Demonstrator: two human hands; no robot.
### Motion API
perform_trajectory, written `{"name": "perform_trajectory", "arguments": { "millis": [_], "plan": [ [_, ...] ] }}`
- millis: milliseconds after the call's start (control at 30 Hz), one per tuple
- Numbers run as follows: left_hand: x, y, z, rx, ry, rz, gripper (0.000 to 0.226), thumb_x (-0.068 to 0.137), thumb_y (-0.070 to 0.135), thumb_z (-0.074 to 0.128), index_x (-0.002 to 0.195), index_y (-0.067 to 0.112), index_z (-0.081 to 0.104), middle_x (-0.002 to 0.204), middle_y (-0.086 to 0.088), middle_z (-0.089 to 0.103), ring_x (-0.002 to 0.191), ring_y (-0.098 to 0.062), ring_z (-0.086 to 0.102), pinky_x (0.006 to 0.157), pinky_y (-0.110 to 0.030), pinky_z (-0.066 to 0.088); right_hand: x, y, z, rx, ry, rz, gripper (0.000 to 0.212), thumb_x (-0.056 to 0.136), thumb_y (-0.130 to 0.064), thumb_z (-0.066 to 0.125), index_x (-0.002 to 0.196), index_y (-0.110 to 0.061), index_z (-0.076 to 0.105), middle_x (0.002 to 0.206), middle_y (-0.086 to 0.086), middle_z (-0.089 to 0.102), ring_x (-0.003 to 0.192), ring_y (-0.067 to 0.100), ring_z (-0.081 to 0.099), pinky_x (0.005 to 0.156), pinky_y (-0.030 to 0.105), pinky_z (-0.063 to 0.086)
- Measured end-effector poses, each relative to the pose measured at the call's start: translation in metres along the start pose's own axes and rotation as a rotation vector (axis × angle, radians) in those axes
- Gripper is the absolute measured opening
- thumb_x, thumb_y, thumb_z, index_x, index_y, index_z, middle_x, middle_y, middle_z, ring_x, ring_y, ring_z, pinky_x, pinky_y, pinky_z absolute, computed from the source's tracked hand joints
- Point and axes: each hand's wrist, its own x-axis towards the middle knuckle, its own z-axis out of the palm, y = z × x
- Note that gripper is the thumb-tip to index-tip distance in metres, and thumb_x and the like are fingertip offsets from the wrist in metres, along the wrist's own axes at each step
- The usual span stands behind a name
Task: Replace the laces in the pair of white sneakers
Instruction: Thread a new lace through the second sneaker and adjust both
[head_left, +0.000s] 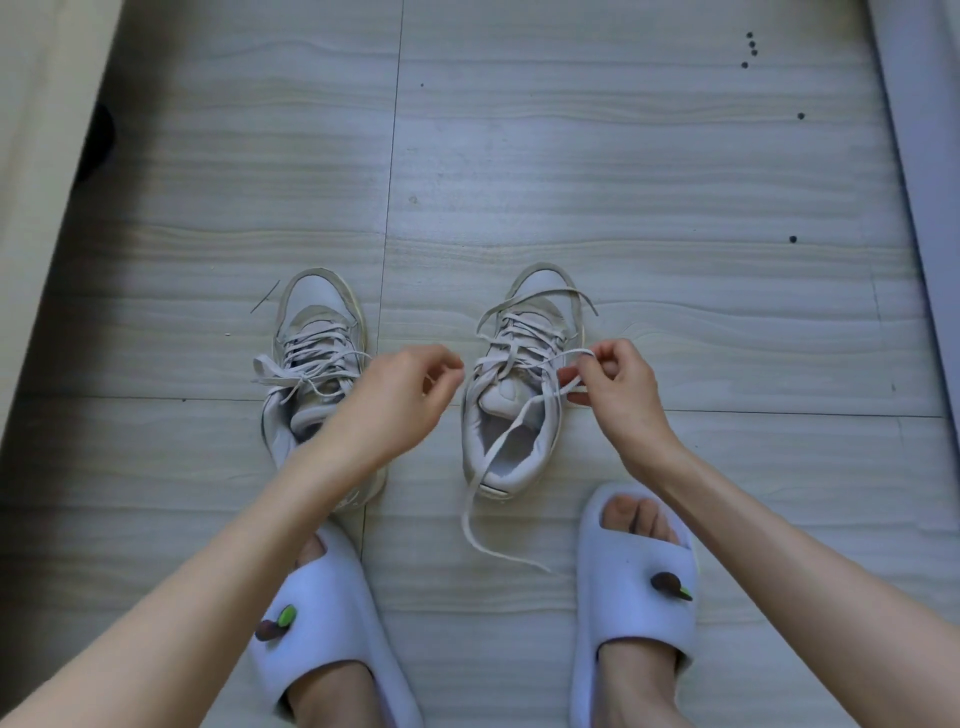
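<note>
Head view, slippers (631, 587) near sneakers (511, 415), tiled floor (623, 182)

Domestic interior, prob. a home: tiled floor (519, 156) beyond hands; indoor slippers (631, 582) on feet below hands.

both hands (400, 395) (621, 387) forward, fingers curled, pinching

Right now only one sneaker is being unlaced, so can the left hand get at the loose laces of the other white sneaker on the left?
Probably yes: left hand hovers beside those laces, nothing between.
</note>
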Motion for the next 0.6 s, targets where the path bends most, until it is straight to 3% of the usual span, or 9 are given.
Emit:
{"name": "perform_trajectory", "arguments": {
  "millis": [33,100,167,267,367,467,600],
  "plan": [
    [0.009,-0.002,0.01,-0.106,0.029,-0.016,0.027,0.095,0.028,0.05,0.112,0.012,0.063,0.098,0.001,0.065,0.086,-0.014,0.06,0.078,-0.023,0.044,-0.001,-0.001,0.0,0.051,-0.021,0.028,0.015,0.094,-0.012,0.049,0.081,-0.017,0.046,0.078,0.002,0.067,0.085,0.022,0.065,0.086,0.045,0.053],
    [0.023,-0.005,0.023,-0.3,-0.06,-0.049,0.029,0.095,0.027,0.049,0.118,0.013,0.059,0.105,0.002,0.062,0.088,-0.016,0.061,0.082,-0.033,0.052,-0.002,-0.002,-0.001,0.114,-0.054,0.046,0.015,0.094,-0.011,0.05,0.081,-0.015,0.045,0.08,0.005,0.069,0.087,0.023,0.067,0.088,0.042,0.053],
    [0.03,-0.006,0.03,-0.409,-0.117,-0.069,0.019,0.095,0.026,0.051,0.109,0.017,0.06,0.101,0.002,0.062,0.082,-0.016,0.062,0.076,-0.034,0.055,-0.003,-0.003,-0.005,0.158,-0.084,0.05,0.016,0.095,-0.01,0.049,0.081,-0.014,0.042,0.08,0.008,0.069,0.088,0.025,0.067,0.087,0.039,0.054],
    [0.029,-0.01,0.031,-0.378,-0.168,-0.033,0.002,0.092,0.026,0.055,0.093,0.025,0.057,0.089,0.002,0.058,0.067,-0.012,0.057,0.07,-0.033,0.053,-0.004,-0.003,-0.009,0.106,-0.151,0.045,0.018,0.096,-0.009,0.047,0.08,-0.013,0.042,0.077,0.006,0.07,0.086,0.023,0.068,0.084,0.035,0.054],
    [0.017,-0.016,0.036,-0.407,-0.212,-0.03,0.007,0.089,0.023,0.059,0.083,0.024,0.058,0.086,0.001,0.058,0.069,-0.011,0.054,0.069,-0.026,0.048,-0.009,0.0,-0.012,0.082,-0.245,0.051,0.019,0.095,-0.006,0.047,0.078,-0.012,0.041,0.078,0.006,0.071,0.084,0.022,0.069,0.082,0.033,0.054],
    [0.002,-0.019,0.039,-0.686,-0.193,-0.163,0.01,0.089,0.015,0.06,0.079,0.014,0.062,0.079,0.002,0.061,0.072,-0.005,0.055,0.066,-0.014,0.046,-0.015,0.001,-0.017,0.126,-0.314,0.088,0.019,0.093,-0.003,0.05,0.077,-0.01,0.044,0.081,0.008,0.07,0.083,0.02,0.068,0.08,0.028,0.056],
    [-0.005,-0.023,0.039,-0.983,-0.203,-0.256,0.017,0.09,0.008,0.056,0.074,0.007,0.061,0.073,-0.002,0.063,0.07,-0.009,0.06,0.073,-0.019,0.054,-0.016,0.002,-0.021,0.177,-0.353,0.158,0.016,0.089,-0.001,0.056,0.077,-0.009,0.049,0.075,0.008,0.066,0.086,0.023,0.065,0.082,0.029,0.056]
  ]
}}
